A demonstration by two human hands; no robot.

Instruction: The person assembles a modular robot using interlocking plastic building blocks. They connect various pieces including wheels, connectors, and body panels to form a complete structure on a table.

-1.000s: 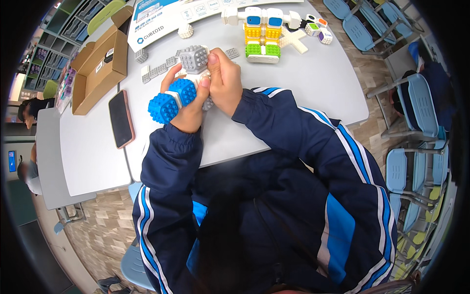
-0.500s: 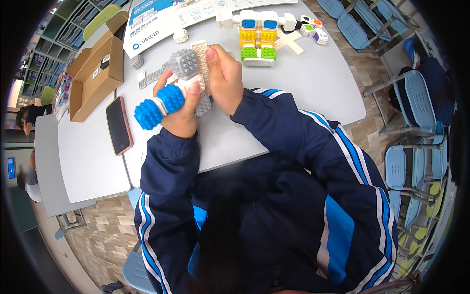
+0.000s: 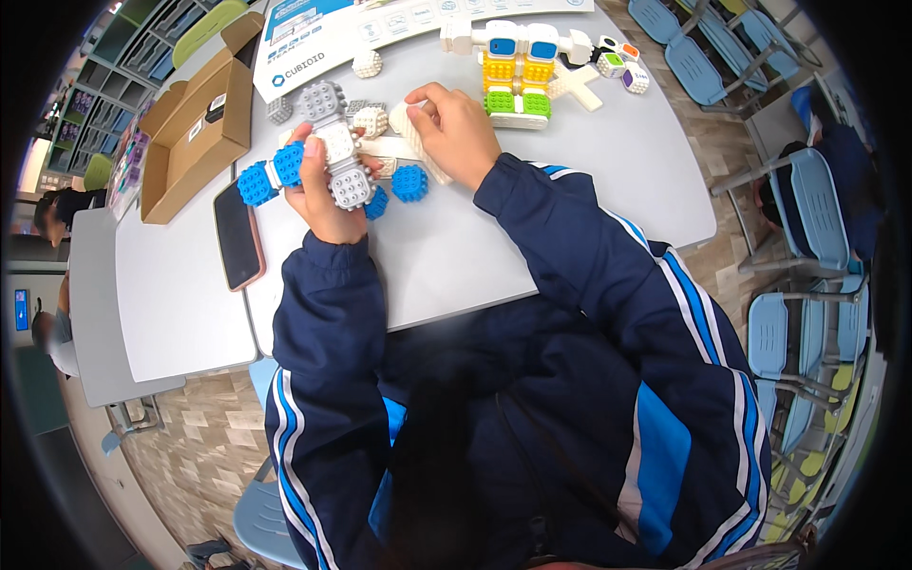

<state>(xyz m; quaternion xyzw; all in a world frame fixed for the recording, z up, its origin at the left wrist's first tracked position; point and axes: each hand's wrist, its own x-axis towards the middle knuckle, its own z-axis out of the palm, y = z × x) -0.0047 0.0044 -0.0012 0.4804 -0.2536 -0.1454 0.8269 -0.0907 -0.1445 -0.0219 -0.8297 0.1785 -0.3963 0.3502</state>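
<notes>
Block assembly (image 3: 338, 144) (studded) sits in left hand (image 3: 320, 203).

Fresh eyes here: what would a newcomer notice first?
Probably the white, yellow and green blocky figure, just right of the picture's top centre. Next, the cluster of studded blue, grey and white blocks in the left hand. Then the open cardboard box at upper left, beyond the phone.
</notes>
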